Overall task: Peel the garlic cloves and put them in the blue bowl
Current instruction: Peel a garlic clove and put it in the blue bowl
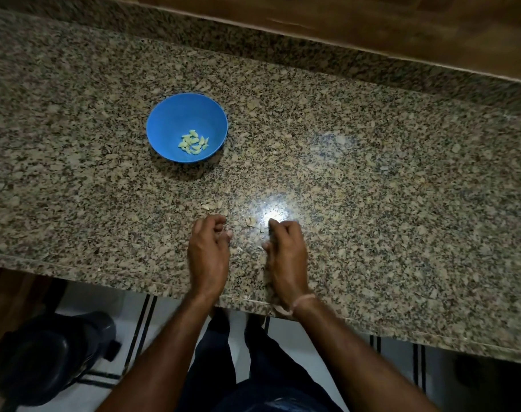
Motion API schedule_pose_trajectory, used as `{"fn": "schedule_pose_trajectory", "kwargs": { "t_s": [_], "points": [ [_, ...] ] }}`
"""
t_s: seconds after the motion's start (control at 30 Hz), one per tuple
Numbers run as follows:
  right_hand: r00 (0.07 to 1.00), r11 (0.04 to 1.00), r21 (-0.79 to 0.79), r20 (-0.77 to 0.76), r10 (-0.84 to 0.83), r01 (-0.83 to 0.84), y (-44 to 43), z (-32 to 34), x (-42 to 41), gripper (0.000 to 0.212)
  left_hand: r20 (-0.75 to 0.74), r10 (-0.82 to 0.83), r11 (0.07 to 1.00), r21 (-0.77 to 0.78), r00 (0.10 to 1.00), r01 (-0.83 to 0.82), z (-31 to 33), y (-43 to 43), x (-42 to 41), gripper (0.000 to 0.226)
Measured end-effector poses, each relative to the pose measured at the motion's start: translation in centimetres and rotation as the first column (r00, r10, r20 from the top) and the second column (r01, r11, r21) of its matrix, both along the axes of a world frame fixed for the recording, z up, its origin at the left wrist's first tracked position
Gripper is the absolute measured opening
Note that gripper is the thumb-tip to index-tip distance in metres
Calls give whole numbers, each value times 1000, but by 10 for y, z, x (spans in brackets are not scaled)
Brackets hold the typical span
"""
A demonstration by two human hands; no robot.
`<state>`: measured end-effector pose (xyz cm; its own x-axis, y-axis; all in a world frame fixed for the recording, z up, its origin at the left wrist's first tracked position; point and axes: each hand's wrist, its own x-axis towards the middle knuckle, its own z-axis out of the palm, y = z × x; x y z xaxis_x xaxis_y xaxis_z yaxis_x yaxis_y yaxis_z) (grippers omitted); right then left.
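Both my forearms reach over the counter (372, 173) edge, well short of the bowl (186, 127). My left hand (208, 251) sits knuckles up, fingers curled in; whether they grip anything, I cannot tell. My right hand (286, 254) stands on edge, fingers curled, nothing visible inside. Peeled cloves (193, 141) lie in the bowl; skin scraps (250, 221) lie between my hands.

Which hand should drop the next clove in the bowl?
Left, probably. The left hand lies nearer the round blue plastic bowl, which sits up and to its left; the right hand would have to cross over it.
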<state>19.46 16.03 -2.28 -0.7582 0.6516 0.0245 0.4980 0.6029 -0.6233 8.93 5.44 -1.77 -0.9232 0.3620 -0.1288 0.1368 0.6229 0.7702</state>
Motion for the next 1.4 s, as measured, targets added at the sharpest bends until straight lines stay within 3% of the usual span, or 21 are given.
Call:
{"fn": "schedule_pose_trajectory", "kwargs": {
  "t_s": [0.07,0.13,0.17,0.33,0.4,0.47,0.53,0.6,0.67,0.73,0.8,0.9,0.97,1.03,1.17,1.3,1.4],
  "points": [
    [998,994,-111,-69,-4,-4,1,7,-23,18,13,35,999,8,999,-35,2,1,-1,23],
    [996,994,-70,-31,82,-84,6,6,-38,52,28,85,996,34,996,-86,4,-2,-3,21],
    [991,989,-63,-20,129,-131,8,5,-39,56,40,105,993,51,994,-107,5,-4,-4,21],
    [960,954,106,31,277,-279,9,3,-40,13,191,198,957,175,962,-231,11,-6,-2,17],
    [970,970,28,17,242,-243,11,4,-40,4,366,201,916,259,909,-307,14,-2,-1,20],
    [977,973,-114,-93,193,-203,11,13,-42,9,614,165,838,326,772,-437,20,4,-1,25],
    [961,951,-201,-193,196,-235,9,24,-43,12,853,44,678,357,520,-642,29,11,-4,33],
    [925,930,-169,-256,279,-327,5,37,-40,22,954,-82,527,287,289,-800,39,14,-7,41],
    [898,916,-155,-314,310,-370,3,44,-35,31,967,-143,464,254,212,-848,43,18,-8,41],
    [894,918,-183,-354,273,-352,7,44,-26,34,965,-146,464,263,219,-846,41,21,-9,39],
    [937,946,-200,-292,191,-255,12,35,-10,39,965,-141,452,261,221,-853,33,20,-12,35],
    [985,986,-65,71,160,-155,21,11,33,67,965,-107,464,260,238,-847,15,9,-18,30],
    [937,982,41,310,161,-183,23,-6,63,80,961,-100,474,272,256,-837,7,1,-20,30],
    [893,978,88,430,135,-190,18,-16,77,87,957,-109,472,287,267,-834,5,-4,-21,31],
    [884,979,61,442,149,-196,4,-16,48,93,950,-102,485,307,296,-819,1,-13,-23,33],
    [905,955,35,330,268,-295,-1,-11,3,84,942,-93,507,323,321,-799,0,-18,-22,33],
    [943,961,-15,189,274,-276,4,-8,-7,77,940,-88,516,326,330,-792,2,-19,-19,32]
  ]
}}
